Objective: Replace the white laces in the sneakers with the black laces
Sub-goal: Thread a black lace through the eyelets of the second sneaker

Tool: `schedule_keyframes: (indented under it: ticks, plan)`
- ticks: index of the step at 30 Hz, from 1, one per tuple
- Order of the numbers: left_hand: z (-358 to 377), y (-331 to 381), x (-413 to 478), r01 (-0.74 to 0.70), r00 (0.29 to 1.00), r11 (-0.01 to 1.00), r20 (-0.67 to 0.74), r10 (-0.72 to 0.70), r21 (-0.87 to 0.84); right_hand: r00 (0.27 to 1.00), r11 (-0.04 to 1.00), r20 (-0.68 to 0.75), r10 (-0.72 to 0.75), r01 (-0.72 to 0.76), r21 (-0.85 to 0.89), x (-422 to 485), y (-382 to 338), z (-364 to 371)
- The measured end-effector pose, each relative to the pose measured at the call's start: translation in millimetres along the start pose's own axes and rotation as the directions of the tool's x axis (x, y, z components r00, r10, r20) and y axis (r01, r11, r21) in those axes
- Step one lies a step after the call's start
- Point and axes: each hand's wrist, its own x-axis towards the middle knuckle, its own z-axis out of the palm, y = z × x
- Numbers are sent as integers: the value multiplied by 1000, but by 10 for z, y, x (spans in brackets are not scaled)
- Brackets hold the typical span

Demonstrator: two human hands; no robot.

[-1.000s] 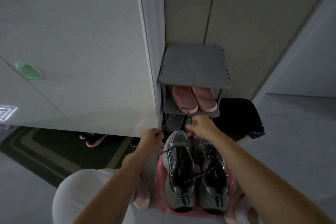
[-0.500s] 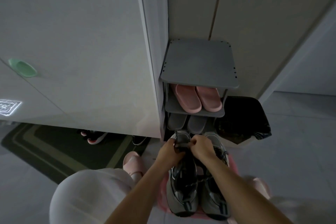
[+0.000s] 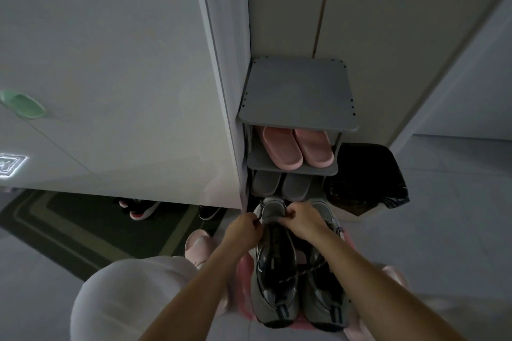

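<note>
The sneakers [image 3: 277, 271] stood toes-away on a pink stool [image 3: 243, 279], likely raised for easy reach. The left hand [image 3: 243, 230] and right hand [image 3: 302, 220] met at one shoe's toe end, fingers curled narrow, seemingly pinching the black lace [image 3: 314, 267] for threading. Behind, the shoe rack [image 3: 297, 91] held pink slippers [image 3: 296, 149] above grey slippers [image 3: 279, 185].

I can read no words, brands or numbers here, not even on the sneakers [image 3: 277, 279]. A pale lit mark [image 3: 11, 164] glows on the white panel [image 3: 124, 63] at my far left, too blurred to make out.
</note>
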Motion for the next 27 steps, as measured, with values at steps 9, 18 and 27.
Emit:
schedule_keyframes:
  ticks: [9, 18, 27]
  plan:
    - [-15, -48, -67, -65, 998, 995, -10, 64, -82, 996, 994, -71, 49, -55, -91, -106, -20, 117]
    - [-19, 14, -85, -68, 997, 997, 39, 67, 26, 988, 984, -105, 113, -126, -128, -147, 26, 198]
    - [-155, -170, -242, -62, 997, 985, 49, 55, 159, 983, 981, -129, 133, -149, -124, -146, 19, 210]
